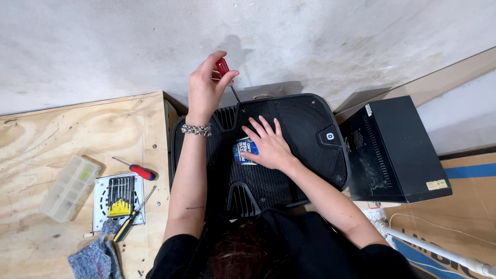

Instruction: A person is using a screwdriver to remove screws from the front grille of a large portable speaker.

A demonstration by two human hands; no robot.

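Observation:
A black speaker [305, 155] with a mesh grille lies face up in front of me. My left hand [205, 88], with a chain bracelet on its wrist, grips a red-handled screwdriver [223, 68]. The screwdriver's tip is set at the grille's upper left corner [241, 106]. My right hand [268, 145] lies flat on the middle of the grille with its fingers spread, partly covering a blue and white badge [244, 151].
A plywood bench [62, 134] at the left holds a second red screwdriver [138, 170], a clear compartment box [70, 188], a rack of small screwdrivers [121, 196] on a white plate and a grey cloth [95, 258]. A black metal case [398, 150] stands at the right beside cardboard [465, 206].

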